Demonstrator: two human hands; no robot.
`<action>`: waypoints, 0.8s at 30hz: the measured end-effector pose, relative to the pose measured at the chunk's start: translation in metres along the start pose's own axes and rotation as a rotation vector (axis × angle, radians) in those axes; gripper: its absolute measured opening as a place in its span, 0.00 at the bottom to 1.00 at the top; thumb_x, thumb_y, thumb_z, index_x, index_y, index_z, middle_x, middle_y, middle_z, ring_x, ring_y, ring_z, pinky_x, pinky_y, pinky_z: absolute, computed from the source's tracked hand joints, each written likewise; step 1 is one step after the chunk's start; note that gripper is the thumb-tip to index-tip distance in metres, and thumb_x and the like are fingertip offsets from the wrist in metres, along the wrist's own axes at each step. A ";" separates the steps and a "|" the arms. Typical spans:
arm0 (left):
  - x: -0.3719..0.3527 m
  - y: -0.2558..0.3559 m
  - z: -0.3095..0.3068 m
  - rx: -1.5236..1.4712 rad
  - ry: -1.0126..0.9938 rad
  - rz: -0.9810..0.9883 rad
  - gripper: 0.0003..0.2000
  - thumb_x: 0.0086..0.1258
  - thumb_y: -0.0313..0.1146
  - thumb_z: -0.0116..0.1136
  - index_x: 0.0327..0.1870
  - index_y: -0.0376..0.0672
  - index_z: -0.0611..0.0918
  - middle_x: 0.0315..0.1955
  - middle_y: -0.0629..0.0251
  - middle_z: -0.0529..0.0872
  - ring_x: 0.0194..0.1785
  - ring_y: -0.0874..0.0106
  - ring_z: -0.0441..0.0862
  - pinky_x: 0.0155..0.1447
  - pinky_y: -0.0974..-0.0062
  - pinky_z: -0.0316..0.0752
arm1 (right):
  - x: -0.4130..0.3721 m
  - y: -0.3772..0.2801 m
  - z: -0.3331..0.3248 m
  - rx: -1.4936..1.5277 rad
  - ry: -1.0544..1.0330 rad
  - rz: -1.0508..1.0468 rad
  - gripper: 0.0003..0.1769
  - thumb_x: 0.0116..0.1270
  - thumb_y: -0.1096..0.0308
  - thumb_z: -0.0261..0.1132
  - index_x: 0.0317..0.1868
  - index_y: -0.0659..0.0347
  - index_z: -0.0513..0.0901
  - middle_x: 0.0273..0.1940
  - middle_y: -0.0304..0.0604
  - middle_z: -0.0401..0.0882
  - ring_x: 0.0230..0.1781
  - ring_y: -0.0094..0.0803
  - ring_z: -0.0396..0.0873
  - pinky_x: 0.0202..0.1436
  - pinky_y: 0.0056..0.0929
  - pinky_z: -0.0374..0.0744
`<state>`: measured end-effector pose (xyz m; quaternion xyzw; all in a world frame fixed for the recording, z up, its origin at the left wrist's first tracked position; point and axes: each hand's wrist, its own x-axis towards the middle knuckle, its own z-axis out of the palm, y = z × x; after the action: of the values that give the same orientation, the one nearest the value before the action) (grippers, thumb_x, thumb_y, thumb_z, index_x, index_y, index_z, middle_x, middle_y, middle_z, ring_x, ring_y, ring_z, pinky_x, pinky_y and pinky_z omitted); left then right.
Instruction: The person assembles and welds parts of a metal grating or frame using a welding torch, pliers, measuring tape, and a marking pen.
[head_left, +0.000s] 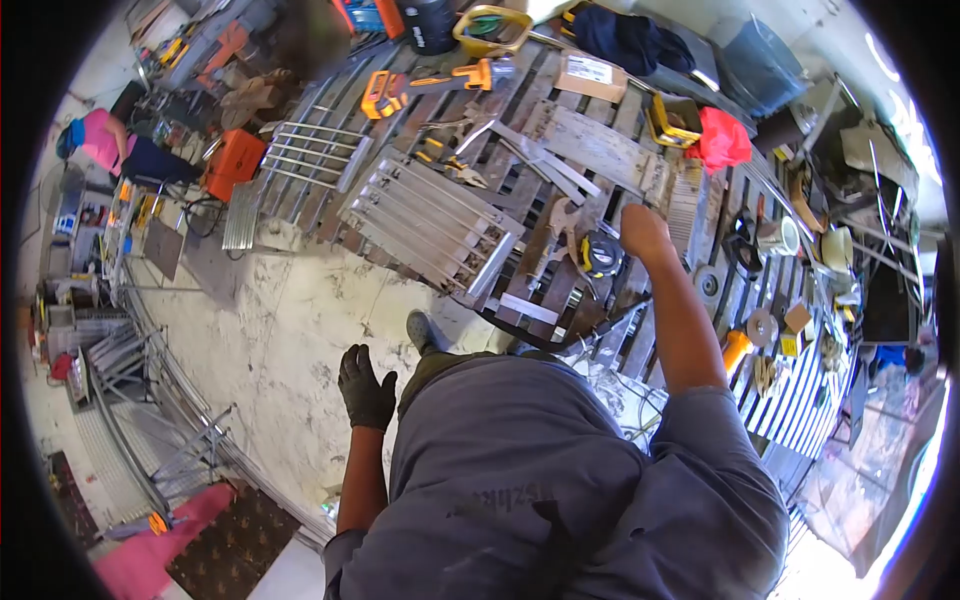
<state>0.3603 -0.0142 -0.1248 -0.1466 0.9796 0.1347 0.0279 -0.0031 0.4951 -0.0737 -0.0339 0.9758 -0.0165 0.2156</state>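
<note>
My left hand, in a dark glove, hangs over the floor with its fingers stretched out and nothing in it. Over the slatted workbench is my bare right hand, closed, its fingers curled under and mostly hidden. Just left of it lies a black and yellow tape measure. Beside the tape measure is a locking clamp. Flat metal strips lie farther back. A metal frame with parallel bars rests at the bench's near left edge, with pliers behind it.
An orange cordless tool, a cardboard box, a yellow tray and a red cloth lie toward the back. An orange-handled angle grinder sits at right. Another person in pink is at far left.
</note>
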 end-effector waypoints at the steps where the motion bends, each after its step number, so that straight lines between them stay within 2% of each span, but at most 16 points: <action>1: -0.003 -0.002 -0.001 -0.030 0.014 -0.006 0.43 0.70 0.40 0.80 0.84 0.36 0.71 0.80 0.40 0.74 0.84 0.41 0.67 0.85 0.42 0.66 | -0.003 -0.002 0.004 0.002 -0.054 -0.051 0.28 0.68 0.62 0.78 0.66 0.63 0.86 0.61 0.62 0.91 0.65 0.60 0.90 0.66 0.58 0.89; 3: -0.003 -0.002 -0.001 -0.086 0.047 -0.018 0.43 0.70 0.39 0.80 0.83 0.36 0.71 0.79 0.39 0.75 0.83 0.41 0.69 0.85 0.42 0.66 | -0.019 -0.021 0.015 -0.025 -0.082 -0.117 0.42 0.61 0.56 0.86 0.72 0.63 0.82 0.66 0.61 0.89 0.72 0.60 0.84 0.72 0.59 0.86; 5: 0.005 0.006 -0.004 -0.202 0.127 0.041 0.36 0.73 0.37 0.78 0.79 0.36 0.76 0.74 0.40 0.80 0.79 0.41 0.74 0.81 0.46 0.72 | -0.053 -0.049 0.019 -0.076 -0.023 -0.133 0.56 0.53 0.51 0.91 0.78 0.64 0.77 0.72 0.59 0.85 0.80 0.59 0.77 0.78 0.59 0.82; 6: 0.012 0.008 -0.003 -0.272 0.157 0.094 0.32 0.74 0.36 0.77 0.76 0.36 0.78 0.72 0.41 0.82 0.77 0.42 0.77 0.79 0.48 0.75 | -0.056 -0.051 0.020 -0.050 -0.013 -0.142 0.57 0.52 0.50 0.92 0.78 0.64 0.76 0.74 0.58 0.83 0.82 0.59 0.74 0.80 0.59 0.79; 7: 0.023 0.023 -0.016 -0.323 0.202 0.135 0.24 0.75 0.35 0.76 0.69 0.38 0.85 0.64 0.45 0.88 0.69 0.46 0.85 0.72 0.53 0.81 | -0.056 -0.048 0.021 -0.025 -0.003 -0.149 0.59 0.51 0.49 0.92 0.79 0.64 0.75 0.75 0.57 0.81 0.84 0.59 0.72 0.83 0.59 0.77; 8: 0.034 0.036 -0.028 -0.427 0.161 0.097 0.15 0.76 0.34 0.75 0.59 0.38 0.90 0.53 0.50 0.93 0.57 0.50 0.92 0.63 0.57 0.87 | -0.057 -0.043 0.024 -0.001 0.006 -0.156 0.60 0.50 0.48 0.93 0.79 0.65 0.74 0.77 0.56 0.80 0.85 0.59 0.69 0.85 0.59 0.75; 9: 0.042 0.049 -0.041 -0.522 0.108 0.115 0.11 0.78 0.34 0.73 0.55 0.38 0.91 0.48 0.51 0.94 0.51 0.51 0.92 0.57 0.58 0.87 | -0.055 -0.032 0.039 0.014 0.155 -0.205 0.53 0.52 0.47 0.90 0.73 0.65 0.80 0.70 0.54 0.83 0.78 0.56 0.76 0.82 0.61 0.74; 10: 0.050 0.062 -0.054 -0.615 0.055 0.137 0.08 0.79 0.34 0.72 0.50 0.39 0.91 0.43 0.53 0.94 0.44 0.52 0.93 0.51 0.58 0.86 | -0.062 -0.035 0.035 0.020 0.155 -0.189 0.52 0.51 0.48 0.90 0.72 0.66 0.80 0.69 0.55 0.84 0.78 0.55 0.76 0.82 0.62 0.73; 11: 0.061 0.079 -0.066 -0.554 0.073 0.179 0.06 0.79 0.33 0.71 0.46 0.39 0.91 0.40 0.54 0.94 0.41 0.53 0.92 0.48 0.60 0.86 | -0.071 -0.041 0.016 0.029 0.161 -0.173 0.51 0.51 0.49 0.89 0.72 0.66 0.81 0.69 0.55 0.84 0.78 0.55 0.76 0.82 0.62 0.73; 12: 0.072 0.092 -0.075 -0.609 0.036 0.239 0.07 0.80 0.33 0.71 0.48 0.39 0.91 0.40 0.54 0.94 0.41 0.55 0.92 0.48 0.60 0.86 | -0.081 -0.047 -0.004 0.037 0.168 -0.156 0.51 0.51 0.50 0.89 0.72 0.67 0.82 0.69 0.55 0.85 0.78 0.55 0.76 0.82 0.62 0.73; 13: 0.079 0.103 -0.083 -0.663 -0.008 0.297 0.08 0.81 0.34 0.70 0.49 0.39 0.91 0.40 0.54 0.94 0.41 0.56 0.92 0.49 0.61 0.86 | -0.097 -0.053 -0.015 0.090 0.319 -0.211 0.47 0.50 0.57 0.86 0.71 0.67 0.83 0.65 0.56 0.87 0.73 0.53 0.81 0.77 0.58 0.78; 16: 0.090 0.149 -0.107 -0.879 -0.243 0.359 0.11 0.82 0.37 0.71 0.53 0.38 0.91 0.43 0.55 0.94 0.43 0.61 0.93 0.50 0.62 0.86 | -0.134 -0.073 -0.047 0.768 -0.092 -0.302 0.48 0.51 0.62 0.83 0.74 0.66 0.81 0.63 0.57 0.87 0.64 0.53 0.86 0.72 0.51 0.83; 18: 0.100 0.178 -0.107 -1.014 -0.423 0.390 0.13 0.83 0.39 0.71 0.56 0.37 0.91 0.46 0.55 0.95 0.46 0.63 0.94 0.52 0.63 0.86 | -0.154 -0.096 -0.040 0.866 -0.323 -0.423 0.50 0.51 0.66 0.80 0.78 0.64 0.77 0.61 0.59 0.87 0.59 0.52 0.88 0.69 0.46 0.86; 20: 0.105 0.199 -0.098 -1.130 -0.596 0.428 0.16 0.82 0.40 0.72 0.59 0.37 0.91 0.49 0.55 0.96 0.50 0.65 0.95 0.54 0.63 0.87 | -0.181 -0.126 -0.035 0.875 -0.273 -0.727 0.52 0.57 0.66 0.79 0.83 0.62 0.70 0.64 0.62 0.86 0.63 0.53 0.87 0.73 0.47 0.84; 23: 0.111 0.204 -0.117 -0.926 -0.692 0.451 0.18 0.76 0.44 0.78 0.55 0.37 0.92 0.45 0.52 0.97 0.48 0.61 0.96 0.55 0.61 0.87 | -0.196 -0.147 -0.026 1.049 -0.328 -0.756 0.53 0.64 0.60 0.81 0.86 0.62 0.65 0.66 0.64 0.86 0.67 0.57 0.86 0.76 0.50 0.82; 24: 0.113 0.205 -0.125 -0.827 -0.712 0.469 0.19 0.75 0.44 0.79 0.54 0.37 0.93 0.43 0.52 0.97 0.47 0.60 0.96 0.55 0.61 0.87 | -0.204 -0.153 -0.027 0.988 -0.313 -0.703 0.53 0.66 0.58 0.81 0.86 0.62 0.65 0.66 0.65 0.86 0.67 0.57 0.86 0.76 0.50 0.82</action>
<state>0.1898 0.1083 0.0372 0.1295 0.7824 0.5486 0.2649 0.1785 0.3582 0.0437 -0.2512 0.7401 -0.5306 0.3280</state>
